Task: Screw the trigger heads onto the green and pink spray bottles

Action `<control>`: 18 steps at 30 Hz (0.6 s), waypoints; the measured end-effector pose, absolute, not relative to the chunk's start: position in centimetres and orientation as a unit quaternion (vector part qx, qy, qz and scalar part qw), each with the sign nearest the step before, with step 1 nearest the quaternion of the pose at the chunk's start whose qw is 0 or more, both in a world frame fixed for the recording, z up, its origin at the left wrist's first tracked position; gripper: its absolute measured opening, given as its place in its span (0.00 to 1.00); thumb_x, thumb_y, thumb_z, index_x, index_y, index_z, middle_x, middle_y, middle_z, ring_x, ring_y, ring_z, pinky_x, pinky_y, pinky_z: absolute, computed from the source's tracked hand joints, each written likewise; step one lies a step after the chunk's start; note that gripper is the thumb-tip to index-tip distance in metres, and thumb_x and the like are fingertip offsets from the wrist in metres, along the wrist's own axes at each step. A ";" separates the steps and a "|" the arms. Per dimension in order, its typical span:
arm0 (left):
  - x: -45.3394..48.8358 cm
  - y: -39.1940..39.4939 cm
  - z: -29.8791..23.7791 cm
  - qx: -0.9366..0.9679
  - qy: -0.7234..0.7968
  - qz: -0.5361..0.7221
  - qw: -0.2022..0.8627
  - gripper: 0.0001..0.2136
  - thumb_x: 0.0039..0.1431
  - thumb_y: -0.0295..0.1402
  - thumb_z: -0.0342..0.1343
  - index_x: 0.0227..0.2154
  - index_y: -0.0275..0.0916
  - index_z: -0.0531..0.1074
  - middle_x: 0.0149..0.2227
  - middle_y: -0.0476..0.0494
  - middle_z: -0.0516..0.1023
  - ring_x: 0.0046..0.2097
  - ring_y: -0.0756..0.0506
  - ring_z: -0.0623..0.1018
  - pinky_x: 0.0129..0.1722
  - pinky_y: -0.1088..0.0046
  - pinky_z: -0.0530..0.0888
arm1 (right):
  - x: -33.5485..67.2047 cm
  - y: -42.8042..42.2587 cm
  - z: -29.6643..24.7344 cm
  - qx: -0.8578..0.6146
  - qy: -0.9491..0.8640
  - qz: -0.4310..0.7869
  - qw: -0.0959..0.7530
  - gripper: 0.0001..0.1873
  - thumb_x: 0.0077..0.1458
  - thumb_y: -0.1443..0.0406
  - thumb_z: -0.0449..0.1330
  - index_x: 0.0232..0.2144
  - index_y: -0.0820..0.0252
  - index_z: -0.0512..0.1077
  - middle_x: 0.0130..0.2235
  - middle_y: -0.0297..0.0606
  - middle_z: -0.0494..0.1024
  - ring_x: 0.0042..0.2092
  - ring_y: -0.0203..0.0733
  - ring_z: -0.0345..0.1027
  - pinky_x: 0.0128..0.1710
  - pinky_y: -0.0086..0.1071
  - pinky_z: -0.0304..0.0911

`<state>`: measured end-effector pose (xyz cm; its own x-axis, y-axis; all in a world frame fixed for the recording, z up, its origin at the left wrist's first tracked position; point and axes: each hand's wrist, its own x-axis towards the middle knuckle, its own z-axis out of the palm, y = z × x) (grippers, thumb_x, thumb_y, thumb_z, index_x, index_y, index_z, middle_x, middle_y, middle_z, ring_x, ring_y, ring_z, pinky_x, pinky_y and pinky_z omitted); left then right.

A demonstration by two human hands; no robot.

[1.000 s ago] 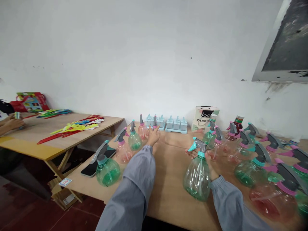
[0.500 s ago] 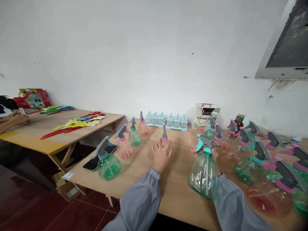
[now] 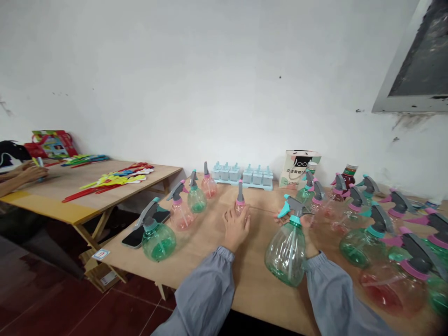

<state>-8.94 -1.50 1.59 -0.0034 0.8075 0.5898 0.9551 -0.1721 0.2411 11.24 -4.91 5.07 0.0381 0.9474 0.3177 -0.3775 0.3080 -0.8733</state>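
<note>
My left hand (image 3: 236, 229) wraps round a spray bottle with a pink collar and grey trigger head (image 3: 240, 192); the hand hides most of its body. My right hand (image 3: 308, 237) grips a clear green spray bottle (image 3: 286, 254) from behind, near its neck, and most of the fingers are out of sight. This bottle leans a little and seems raised off the table. Left of my hands stand a green spray bottle (image 3: 159, 242), a pink one (image 3: 181, 215) and others behind them. To the right, several more pink and green spray bottles crowd together, among them a large pink one (image 3: 392, 287).
Pale blue ice-pop moulds (image 3: 257, 177) and a printed box (image 3: 299, 170) stand by the wall. A phone (image 3: 133, 238) lies at the table's left edge. On the neighbouring table (image 3: 70, 186) are colourful flat pieces (image 3: 112, 179), with another person's hands (image 3: 30, 173) beyond.
My right hand has shifted slightly left, carrying the green spray bottle towards the middle. My left hand stays round the pink one. The whole view has turned a touch left.
</note>
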 end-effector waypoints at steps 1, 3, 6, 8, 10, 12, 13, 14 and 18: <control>-9.0 -1.5 1.6 -0.697 -0.633 -0.316 0.115 0.21 0.66 0.36 0.49 0.61 0.52 0.68 0.63 0.32 0.64 0.60 0.33 0.67 0.58 0.50 0.63 | 11.3 -5.0 5.1 -0.299 -0.468 0.528 0.643 0.26 0.45 0.41 0.64 0.34 0.54 0.77 0.33 0.41 0.82 0.43 0.55 0.77 0.42 0.41 0.73; -9.0 -1.5 1.6 -0.698 -0.632 -0.315 0.115 0.21 0.66 0.36 0.49 0.61 0.52 0.67 0.63 0.31 0.64 0.59 0.33 0.68 0.58 0.49 0.63 | 11.3 -5.0 5.1 -0.291 -0.455 0.567 0.622 0.26 0.44 0.41 0.64 0.34 0.55 0.77 0.33 0.41 0.82 0.44 0.55 0.77 0.42 0.41 0.73; -9.0 -1.4 1.6 -0.697 -0.632 -0.318 0.114 0.20 0.66 0.36 0.49 0.61 0.52 0.68 0.63 0.31 0.64 0.60 0.34 0.68 0.58 0.50 0.63 | 11.3 -4.9 5.0 -0.273 -0.448 0.585 0.619 0.27 0.44 0.41 0.64 0.37 0.54 0.77 0.36 0.41 0.82 0.45 0.56 0.77 0.43 0.42 0.73; -9.0 -1.4 1.5 -0.697 -0.631 -0.321 0.114 0.20 0.67 0.36 0.48 0.61 0.52 0.68 0.64 0.31 0.64 0.61 0.34 0.67 0.58 0.50 0.63 | 11.4 -4.6 4.8 -0.264 -0.445 0.584 0.626 0.28 0.44 0.41 0.63 0.39 0.53 0.77 0.38 0.42 0.83 0.46 0.56 0.77 0.44 0.44 0.73; -9.0 -1.5 1.5 -0.697 -0.630 -0.322 0.115 0.21 0.67 0.36 0.48 0.61 0.52 0.68 0.64 0.31 0.63 0.61 0.34 0.66 0.59 0.50 0.62 | 11.6 -4.3 4.5 -0.269 -0.435 0.578 0.636 0.27 0.46 0.42 0.63 0.39 0.53 0.77 0.39 0.42 0.83 0.47 0.57 0.77 0.45 0.46 0.73; -9.0 -1.5 1.6 -0.699 -0.630 -0.319 0.112 0.21 0.67 0.36 0.48 0.61 0.52 0.67 0.64 0.32 0.63 0.61 0.34 0.66 0.59 0.50 0.62 | 11.9 -4.0 4.5 -0.279 -0.427 0.572 0.643 0.25 0.47 0.43 0.63 0.39 0.52 0.78 0.39 0.42 0.83 0.48 0.57 0.76 0.47 0.47 0.73; -9.0 -1.5 1.6 -0.700 -0.631 -0.317 0.109 0.21 0.67 0.36 0.48 0.61 0.52 0.67 0.64 0.32 0.63 0.61 0.34 0.66 0.59 0.50 0.62 | 12.1 -3.7 4.7 -0.280 -0.423 0.569 0.647 0.25 0.46 0.43 0.63 0.39 0.52 0.78 0.39 0.42 0.83 0.48 0.57 0.76 0.47 0.47 0.73; -9.0 -1.5 1.7 -0.701 -0.632 -0.315 0.105 0.21 0.67 0.36 0.48 0.61 0.52 0.68 0.64 0.32 0.64 0.61 0.34 0.66 0.59 0.50 0.62 | 12.3 -3.5 4.9 -0.279 -0.419 0.567 0.652 0.26 0.46 0.42 0.62 0.38 0.51 0.78 0.39 0.42 0.83 0.48 0.58 0.76 0.48 0.49 0.73; -9.1 -1.5 1.8 -0.703 -0.634 -0.308 0.095 0.22 0.67 0.36 0.48 0.62 0.51 0.66 0.63 0.32 0.65 0.60 0.35 0.67 0.59 0.50 0.62 | 13.6 -2.6 6.0 -0.275 -0.390 0.557 0.680 0.25 0.44 0.40 0.58 0.34 0.51 0.77 0.36 0.42 0.83 0.48 0.58 0.76 0.49 0.52 0.71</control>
<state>-9.07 -1.55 1.83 0.0072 0.8327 0.5537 0.9496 -0.1793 0.2572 13.57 -2.61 5.97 0.0750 0.9717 0.2239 -0.5432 0.2281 -0.8080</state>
